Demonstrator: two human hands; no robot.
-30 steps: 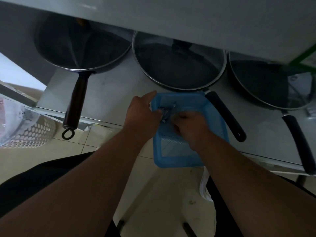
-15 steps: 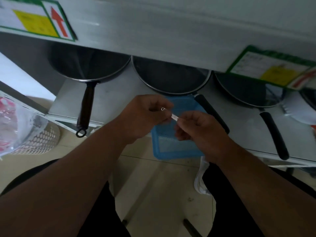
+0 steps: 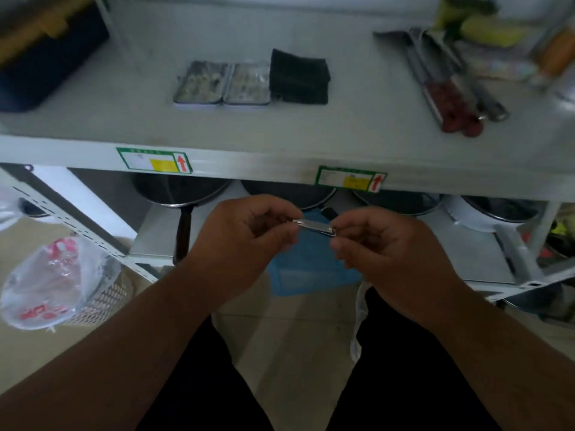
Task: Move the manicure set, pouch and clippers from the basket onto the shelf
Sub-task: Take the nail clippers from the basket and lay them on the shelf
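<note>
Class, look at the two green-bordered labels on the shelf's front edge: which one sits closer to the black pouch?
The right label, below and slightly right of the black pouch. The left label sits further off, below the open manicure set.

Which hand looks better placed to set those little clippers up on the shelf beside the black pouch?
Right, probably. Both hands pinch the clippers, but the right hand sits more directly below the bare shelf beside the pouch; the left hand would cross over.
</note>
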